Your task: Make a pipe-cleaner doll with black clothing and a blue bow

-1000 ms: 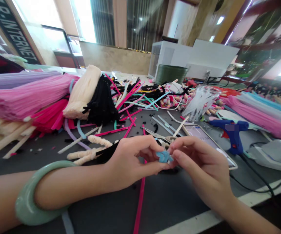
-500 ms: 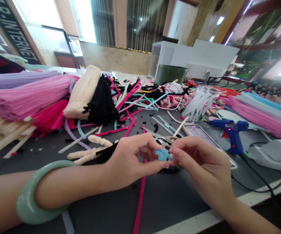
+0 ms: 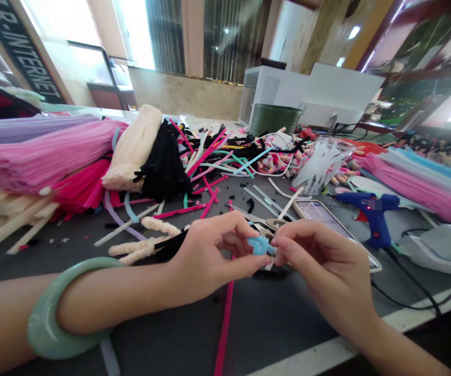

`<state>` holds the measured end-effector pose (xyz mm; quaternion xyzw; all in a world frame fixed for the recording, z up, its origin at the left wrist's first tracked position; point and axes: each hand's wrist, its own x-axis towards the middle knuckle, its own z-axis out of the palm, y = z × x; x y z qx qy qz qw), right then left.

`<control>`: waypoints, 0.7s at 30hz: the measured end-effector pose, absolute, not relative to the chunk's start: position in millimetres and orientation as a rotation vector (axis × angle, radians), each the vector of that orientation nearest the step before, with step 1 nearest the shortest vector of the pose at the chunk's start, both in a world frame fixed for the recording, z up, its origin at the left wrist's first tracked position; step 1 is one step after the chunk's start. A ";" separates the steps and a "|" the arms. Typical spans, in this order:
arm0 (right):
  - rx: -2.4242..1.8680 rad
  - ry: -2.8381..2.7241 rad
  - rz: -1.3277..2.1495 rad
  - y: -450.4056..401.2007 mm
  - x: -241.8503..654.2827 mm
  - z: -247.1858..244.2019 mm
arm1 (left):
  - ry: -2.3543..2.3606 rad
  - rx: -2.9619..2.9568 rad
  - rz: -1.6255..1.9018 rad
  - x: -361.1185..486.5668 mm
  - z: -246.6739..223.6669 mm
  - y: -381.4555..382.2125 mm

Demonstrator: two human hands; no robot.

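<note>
Since the earlier frame, the small blue pipe-cleaner piece [image 3: 260,245] had ridden slightly higher and toward the left, and the left hand [image 3: 210,256] had lifted a little, while the right hand [image 3: 323,266] sat almost where it had been. Both grips were closed on the piece, the left with thumb and forefinger and the right with its fingertips (its exact shape was mostly hidden by them). It hung between the two hands, over the middle of the bench [image 3: 272,329] and toward its near edge. There were two hands in view, with one jade bangle [image 3: 67,308] on the left wrist. Just beyond the piece lay one pair of scissors [image 3: 249,213], their handles partly blocked by the hands. To the right were one smartphone [image 3: 319,214] and one blue hot glue gun [image 3: 374,211], with one clear plastic cup of white sticks [image 3: 321,164] farther back. Along the bench's left side lay five bundled pipe-cleaner stacks, including a black bundle [image 3: 163,162] and a cream bundle [image 3: 133,149]. Beside the left hand lay two curled cream chenille pieces [image 3: 143,245], and one magenta pipe cleaner [image 3: 223,329] ran toward the near edge below the hands.
</note>
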<state>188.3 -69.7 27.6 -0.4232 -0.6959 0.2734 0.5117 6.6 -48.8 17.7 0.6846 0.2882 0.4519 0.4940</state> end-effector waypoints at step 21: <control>-1.002 -1.732 0.600 -68.6 190.0 25.5 | 0.706 1.659 1.070 6.3 15.9 -48.6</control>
